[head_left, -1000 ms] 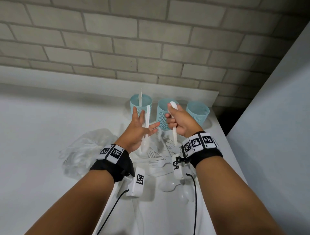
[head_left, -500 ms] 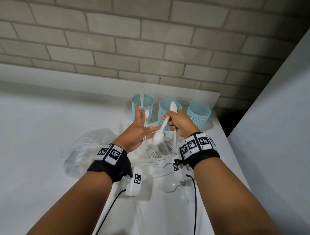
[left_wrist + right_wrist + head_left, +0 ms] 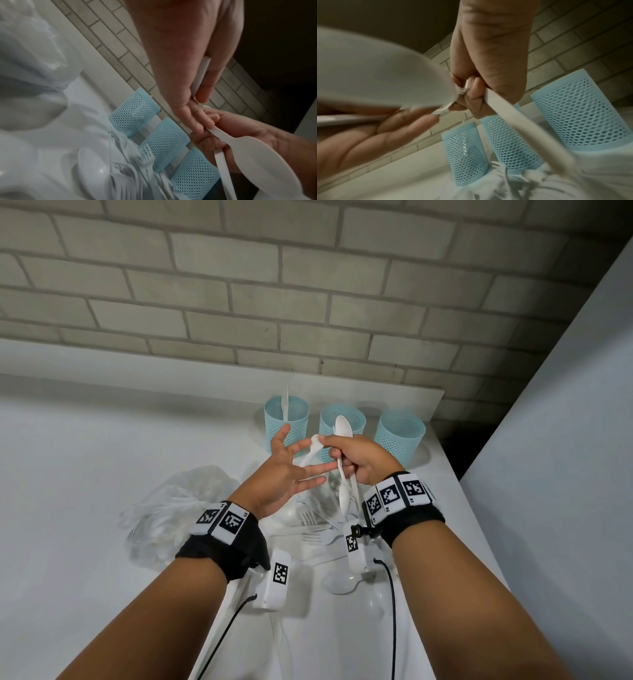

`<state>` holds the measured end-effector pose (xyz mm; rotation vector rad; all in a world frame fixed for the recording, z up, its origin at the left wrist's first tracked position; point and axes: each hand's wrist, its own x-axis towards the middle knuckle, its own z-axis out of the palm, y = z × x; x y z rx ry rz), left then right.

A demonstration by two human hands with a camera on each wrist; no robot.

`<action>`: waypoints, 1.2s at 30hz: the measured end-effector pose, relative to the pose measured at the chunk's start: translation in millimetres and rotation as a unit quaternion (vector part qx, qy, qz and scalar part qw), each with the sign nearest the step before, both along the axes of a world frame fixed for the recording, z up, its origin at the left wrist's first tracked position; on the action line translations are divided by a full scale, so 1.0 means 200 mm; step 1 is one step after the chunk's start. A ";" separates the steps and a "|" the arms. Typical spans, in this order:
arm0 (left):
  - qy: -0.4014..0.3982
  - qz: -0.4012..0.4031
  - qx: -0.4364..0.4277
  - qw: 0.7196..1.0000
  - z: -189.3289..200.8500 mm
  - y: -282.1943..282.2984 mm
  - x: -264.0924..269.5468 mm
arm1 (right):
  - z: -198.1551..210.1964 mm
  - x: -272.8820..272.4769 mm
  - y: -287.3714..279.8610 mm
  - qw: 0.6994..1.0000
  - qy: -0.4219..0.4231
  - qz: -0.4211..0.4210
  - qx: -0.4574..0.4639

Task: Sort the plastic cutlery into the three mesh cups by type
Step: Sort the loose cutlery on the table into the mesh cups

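White worktop (image 3: 85, 474): three mesh cups (image 3: 342, 422) along back edge, loose cutlery pile (image 3: 318, 529) in front. Right hand (image 3: 356, 457) above pile, fist closed round spoons (image 3: 344, 491). Left hand (image 3: 284, 474) fingers splayed; a utensil (image 3: 310, 453) between its fingers and thumb.

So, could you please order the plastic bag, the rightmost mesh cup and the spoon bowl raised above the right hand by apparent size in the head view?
1. plastic bag
2. rightmost mesh cup
3. spoon bowl above the right hand, although nearer the camera
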<state>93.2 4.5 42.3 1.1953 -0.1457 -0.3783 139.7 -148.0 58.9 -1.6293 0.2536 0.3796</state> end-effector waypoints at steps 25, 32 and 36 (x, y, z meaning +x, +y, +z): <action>0.079 0.143 0.088 0.983 -0.11 -0.05 0.10 | -0.02 -0.01 -0.11 0.981 -0.049 -0.085 0.164; -0.034 0.137 0.187 0.972 -0.06 -0.03 0.12 | 0.10 0.03 -0.13 0.972 -0.163 -0.136 -0.102; -0.053 0.083 0.175 0.980 -0.03 -0.05 0.13 | 0.12 -0.02 -0.09 0.981 -0.031 0.080 -0.176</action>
